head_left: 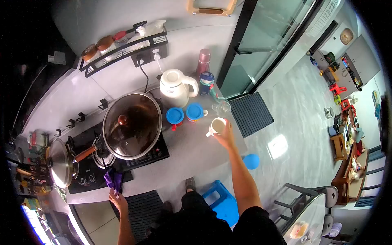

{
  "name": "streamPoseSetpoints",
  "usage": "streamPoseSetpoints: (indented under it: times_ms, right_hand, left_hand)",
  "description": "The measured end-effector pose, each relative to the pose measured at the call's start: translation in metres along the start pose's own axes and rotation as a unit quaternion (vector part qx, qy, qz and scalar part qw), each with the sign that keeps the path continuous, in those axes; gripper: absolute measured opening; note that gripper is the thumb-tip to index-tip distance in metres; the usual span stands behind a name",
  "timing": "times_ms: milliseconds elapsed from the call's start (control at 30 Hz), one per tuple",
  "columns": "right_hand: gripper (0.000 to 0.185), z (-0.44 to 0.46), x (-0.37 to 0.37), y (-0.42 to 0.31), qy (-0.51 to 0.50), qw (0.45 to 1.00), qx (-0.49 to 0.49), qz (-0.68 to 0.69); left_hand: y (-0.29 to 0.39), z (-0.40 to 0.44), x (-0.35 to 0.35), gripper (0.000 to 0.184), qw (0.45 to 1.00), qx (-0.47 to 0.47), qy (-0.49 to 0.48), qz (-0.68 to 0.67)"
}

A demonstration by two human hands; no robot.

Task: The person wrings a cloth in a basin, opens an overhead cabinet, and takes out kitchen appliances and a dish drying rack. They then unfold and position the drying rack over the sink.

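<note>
My right hand (225, 135) is closed on a white mug (218, 125) near the counter's right end. Just left of it stand two mugs topped with blue lids (174, 115), one with a red handle. Down at the left, the fingers of my left hand (117, 200) grip a purple cloth (114, 180) at the front edge of the cooktop (86, 179). Above the cloth, a large pan with a glass lid (136, 134) covers part of the cooktop. Whether the mug has anything in it I cannot tell.
Behind the lidded mugs are a white jug (173, 83), a pink flask (203, 61) and a blue bottle (206, 83). A second lidded pan (60, 164) sits at the left. On the floor are a blue stool (222, 206) and a round blue thing (251, 161).
</note>
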State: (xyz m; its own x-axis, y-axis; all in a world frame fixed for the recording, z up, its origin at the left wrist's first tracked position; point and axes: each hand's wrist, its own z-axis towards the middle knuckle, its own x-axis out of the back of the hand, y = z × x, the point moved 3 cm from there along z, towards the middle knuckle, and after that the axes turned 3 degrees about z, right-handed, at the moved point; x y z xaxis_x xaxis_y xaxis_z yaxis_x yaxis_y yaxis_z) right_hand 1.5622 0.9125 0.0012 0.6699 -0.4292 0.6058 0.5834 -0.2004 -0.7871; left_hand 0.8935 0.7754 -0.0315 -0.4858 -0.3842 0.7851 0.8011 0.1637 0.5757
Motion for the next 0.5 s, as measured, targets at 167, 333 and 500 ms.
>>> streamPoseSetpoints:
  times_ms: [167,333,500]
  right_hand:
    - [0.089,0.017,-0.007,-0.007,-0.022,1.0,0.0,-0.001]
    - [0.091,0.028,-0.022,0.004,0.004,1.0,0.012,0.008]
    - [0.088,0.026,-0.03,0.006,0.029,0.999,0.012,0.017]
  left_hand:
    - [0.014,-0.002,0.0,0.053,1.0,-0.005,-0.005,-0.001]
    - [0.017,-0.002,0.003,0.051,0.999,0.015,-0.024,-0.022]
    - [0.002,-0.003,-0.002,0.049,0.997,-0.072,-0.026,0.025]
